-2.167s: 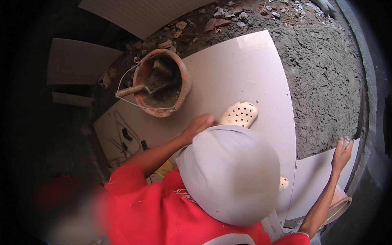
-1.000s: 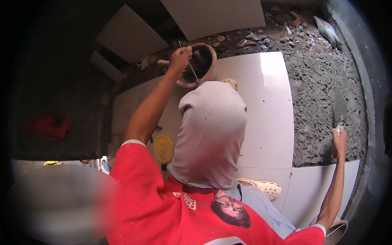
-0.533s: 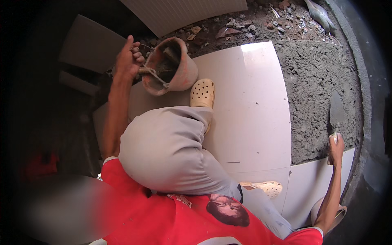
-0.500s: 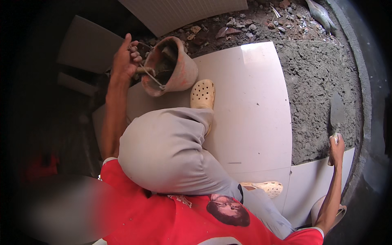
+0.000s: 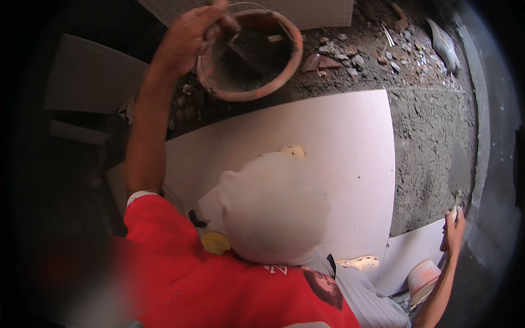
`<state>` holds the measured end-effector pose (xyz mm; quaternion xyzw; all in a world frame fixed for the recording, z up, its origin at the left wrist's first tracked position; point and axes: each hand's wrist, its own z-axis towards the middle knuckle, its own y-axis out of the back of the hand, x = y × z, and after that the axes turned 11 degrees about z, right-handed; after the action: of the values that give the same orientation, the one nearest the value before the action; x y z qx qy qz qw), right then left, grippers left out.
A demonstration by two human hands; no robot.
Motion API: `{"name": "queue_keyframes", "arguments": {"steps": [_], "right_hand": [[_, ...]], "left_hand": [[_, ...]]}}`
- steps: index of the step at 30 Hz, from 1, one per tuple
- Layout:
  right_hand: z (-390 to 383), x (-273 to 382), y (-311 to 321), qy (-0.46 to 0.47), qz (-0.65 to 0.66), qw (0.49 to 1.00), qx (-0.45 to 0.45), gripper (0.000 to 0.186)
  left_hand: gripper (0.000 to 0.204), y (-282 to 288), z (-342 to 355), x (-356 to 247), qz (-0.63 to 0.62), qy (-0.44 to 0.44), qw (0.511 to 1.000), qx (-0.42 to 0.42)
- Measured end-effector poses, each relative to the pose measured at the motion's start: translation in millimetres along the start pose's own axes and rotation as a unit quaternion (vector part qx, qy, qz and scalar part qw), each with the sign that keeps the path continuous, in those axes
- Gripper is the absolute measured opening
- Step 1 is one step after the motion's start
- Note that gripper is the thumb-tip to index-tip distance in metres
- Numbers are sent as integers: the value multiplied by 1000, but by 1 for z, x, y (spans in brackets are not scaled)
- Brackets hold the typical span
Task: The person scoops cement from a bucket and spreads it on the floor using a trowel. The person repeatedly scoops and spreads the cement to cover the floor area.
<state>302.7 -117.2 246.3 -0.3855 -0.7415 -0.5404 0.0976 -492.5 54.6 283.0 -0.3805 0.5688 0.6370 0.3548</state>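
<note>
At the far left, my left hand (image 5: 199, 33) is closed, somewhat blurred, at the wire handle of a worn orange-grey bucket (image 5: 297, 54). Grey mortar residue and a small light-coloured piece show inside the bucket, whose mouth faces up; a handle-like stick there is hard to make out. Over on the right, my right hand (image 5: 453, 229) grips a pointing trowel (image 5: 458, 167). Its blade lies close over the wet grey mortar bed (image 5: 418, 147), and the fingers hide most of its grip. Large white floor tiles (image 5: 355, 158) border the mortar on its left and near sides.
Rubble (image 5: 350, 57) and a grey-white bag-like item (image 5: 444, 46) lie along the far side. A patterned panel (image 5: 322, 13) stands behind the bucket. Loose tiles (image 5: 98, 71) lean at the left. A second bucket (image 5: 424, 279) sits by my right forearm. A raised edge (image 5: 482, 126) runs along the right.
My left hand has carried the bucket farther away, off the tile toward the rubble, and its mouth now faces up more. My bent knee has shifted right. The trowel remains over the mortar.
</note>
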Motion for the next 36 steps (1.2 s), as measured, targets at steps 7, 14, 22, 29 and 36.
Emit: {"name": "queue_keyframes", "arguments": {"steps": [7, 14, 22, 29, 36], "right_hand": [[1, 114, 13, 149, -101, 980, -80, 30], [20, 250, -8, 114, -114, 987, -14, 24], [38, 315, -32, 165, -179, 970, 29, 27], [96, 366, -99, 293, -174, 938, 63, 44], [130, 421, -226, 302, 1, 919, 253, 56]], "left_hand": [[40, -7, 32, 1, 105, 90, 985, 102], [46, -5, 31, 36, 80, -13, 991, 107], [48, 11, 14, 29, 88, 43, 987, 124], [26, -27, -24, 61, 216, -199, 953, 72], [17, -118, -82, 81, 239, -83, 967, 10]]}}
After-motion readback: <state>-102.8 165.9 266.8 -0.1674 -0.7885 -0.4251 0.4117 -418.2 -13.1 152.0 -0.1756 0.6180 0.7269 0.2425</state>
